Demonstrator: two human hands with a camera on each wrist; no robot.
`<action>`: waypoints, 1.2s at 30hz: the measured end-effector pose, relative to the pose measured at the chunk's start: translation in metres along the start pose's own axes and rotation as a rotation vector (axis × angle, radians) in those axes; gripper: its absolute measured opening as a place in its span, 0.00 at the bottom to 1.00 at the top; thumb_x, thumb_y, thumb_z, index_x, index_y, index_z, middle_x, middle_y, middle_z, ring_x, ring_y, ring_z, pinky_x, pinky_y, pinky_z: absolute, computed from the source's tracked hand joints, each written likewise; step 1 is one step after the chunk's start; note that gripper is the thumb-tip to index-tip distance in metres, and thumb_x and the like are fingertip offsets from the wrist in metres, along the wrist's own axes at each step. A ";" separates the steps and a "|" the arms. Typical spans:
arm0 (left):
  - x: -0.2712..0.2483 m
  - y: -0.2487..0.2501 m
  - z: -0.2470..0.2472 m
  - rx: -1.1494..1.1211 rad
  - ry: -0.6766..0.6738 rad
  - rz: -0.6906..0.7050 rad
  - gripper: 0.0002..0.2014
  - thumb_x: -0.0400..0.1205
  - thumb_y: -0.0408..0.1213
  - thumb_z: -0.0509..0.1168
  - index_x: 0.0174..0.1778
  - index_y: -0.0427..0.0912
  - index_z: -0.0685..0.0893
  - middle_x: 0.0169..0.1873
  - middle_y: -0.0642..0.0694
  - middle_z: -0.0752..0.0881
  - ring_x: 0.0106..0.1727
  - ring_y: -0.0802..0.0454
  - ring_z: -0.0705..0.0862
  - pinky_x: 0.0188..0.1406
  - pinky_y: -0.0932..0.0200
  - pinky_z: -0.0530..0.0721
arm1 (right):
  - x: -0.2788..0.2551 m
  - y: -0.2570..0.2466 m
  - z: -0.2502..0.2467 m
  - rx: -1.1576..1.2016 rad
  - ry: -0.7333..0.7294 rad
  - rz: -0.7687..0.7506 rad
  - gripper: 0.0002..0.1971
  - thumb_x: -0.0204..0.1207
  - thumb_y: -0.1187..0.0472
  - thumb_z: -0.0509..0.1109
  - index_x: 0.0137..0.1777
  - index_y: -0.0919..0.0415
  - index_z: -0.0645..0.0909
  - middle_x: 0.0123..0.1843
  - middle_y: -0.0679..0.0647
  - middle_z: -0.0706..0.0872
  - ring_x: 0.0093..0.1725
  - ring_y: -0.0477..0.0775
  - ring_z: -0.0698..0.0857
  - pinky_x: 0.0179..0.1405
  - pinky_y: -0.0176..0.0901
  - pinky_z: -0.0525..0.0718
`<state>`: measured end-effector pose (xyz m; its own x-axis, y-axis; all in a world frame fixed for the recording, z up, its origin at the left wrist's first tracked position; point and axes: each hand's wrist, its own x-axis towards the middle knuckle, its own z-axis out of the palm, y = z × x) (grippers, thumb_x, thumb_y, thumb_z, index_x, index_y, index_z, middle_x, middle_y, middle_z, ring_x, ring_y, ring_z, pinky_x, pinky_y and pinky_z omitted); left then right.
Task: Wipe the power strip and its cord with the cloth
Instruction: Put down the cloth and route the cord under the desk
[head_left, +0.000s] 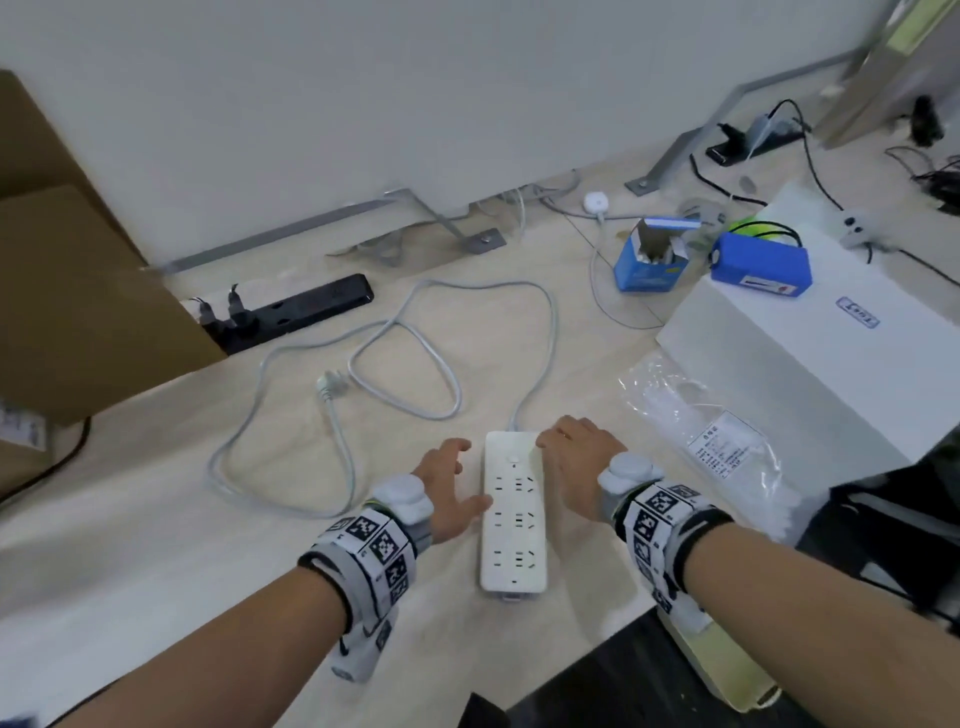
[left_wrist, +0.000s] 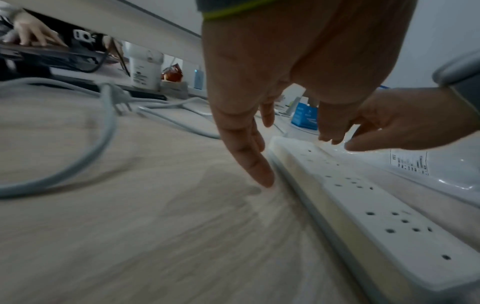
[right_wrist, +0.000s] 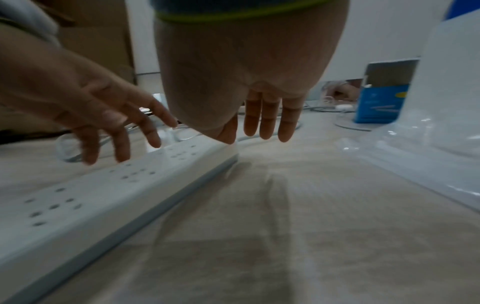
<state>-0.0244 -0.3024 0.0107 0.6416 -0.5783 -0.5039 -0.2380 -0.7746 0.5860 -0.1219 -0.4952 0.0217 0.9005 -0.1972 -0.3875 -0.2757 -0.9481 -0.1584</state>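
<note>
With my left hand (head_left: 451, 493) and right hand (head_left: 571, 467) loose and holding nothing, flanking the long white plastic power strip (head_left: 514, 512) flat on the pale wood-grain surface (head_left: 156, 545), I judge it light, rigid, slick, best gripped by its long edges, its grey cord (head_left: 405, 358) floppy.

Pale wood-grain floor (head_left: 156, 519), white wall (head_left: 363, 78), metal desk legs (head_left: 447, 223).

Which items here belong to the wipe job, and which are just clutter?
Job:
- white power strip, flat on the floor between both hands
- its grey cord, looped, plug free
- left hand and right hand, both open
- cloth: not seen

Clutter:
- black power strip
- blue carton
- blue battery pack
- white box
- plastic bag
- cardboard box
</note>
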 end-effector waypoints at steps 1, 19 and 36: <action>0.006 0.015 0.013 0.035 -0.013 -0.004 0.41 0.72 0.51 0.73 0.77 0.52 0.58 0.68 0.44 0.73 0.59 0.44 0.81 0.59 0.48 0.80 | 0.000 0.020 -0.004 0.027 0.017 0.042 0.21 0.76 0.61 0.62 0.69 0.51 0.71 0.67 0.51 0.73 0.64 0.55 0.74 0.60 0.46 0.77; 0.047 0.111 0.081 0.277 0.104 -0.355 0.56 0.63 0.62 0.69 0.77 0.63 0.35 0.68 0.40 0.62 0.59 0.35 0.80 0.54 0.45 0.81 | 0.012 0.181 -0.019 0.159 -0.083 0.268 0.12 0.79 0.49 0.59 0.55 0.56 0.73 0.52 0.54 0.82 0.45 0.57 0.81 0.42 0.45 0.78; 0.062 0.110 0.062 0.101 0.206 -0.287 0.50 0.71 0.59 0.70 0.81 0.53 0.44 0.70 0.40 0.66 0.61 0.39 0.80 0.57 0.48 0.77 | 0.024 0.160 -0.061 0.285 0.085 0.288 0.06 0.80 0.52 0.58 0.50 0.52 0.72 0.44 0.51 0.84 0.40 0.57 0.81 0.38 0.44 0.76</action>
<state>-0.0558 -0.4393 0.0050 0.8235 -0.2780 -0.4946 -0.0910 -0.9252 0.3685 -0.1245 -0.6670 0.0422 0.7944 -0.4752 -0.3784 -0.5916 -0.7466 -0.3044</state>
